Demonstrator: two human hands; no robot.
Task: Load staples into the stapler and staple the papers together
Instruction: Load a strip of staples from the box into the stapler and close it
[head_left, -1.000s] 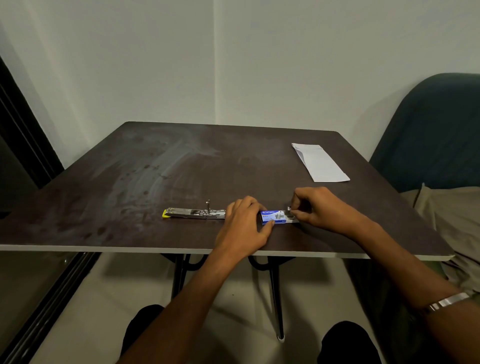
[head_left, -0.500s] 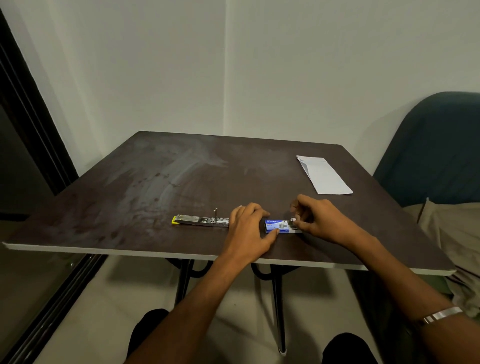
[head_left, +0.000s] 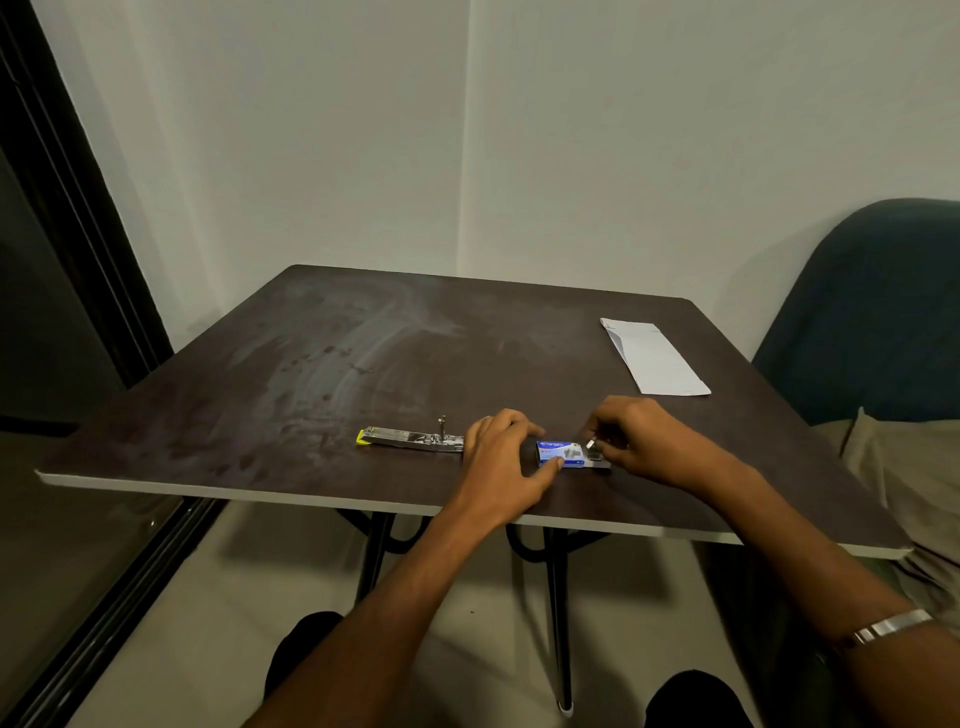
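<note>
A small blue staple box lies near the front edge of the dark table. My left hand pins it down, thumb on its near side and fingers over its left end. My right hand pinches a small silvery strip of staples at the box's open right end, where the inner tray sticks out. The stapler lies opened flat to the left, metal with a yellow tip, its right end hidden under my left hand. Folded white papers rest at the table's far right.
A dark teal chair stands right of the table, with beige cloth beside it. A black door frame runs along the left. White walls meet in a corner behind the table. My knees show below the table edge.
My right hand's fingers have shifted at the box's open end and now hold a staple strip lifted slightly. The view has tilted upward; my left hand stays on the box.
</note>
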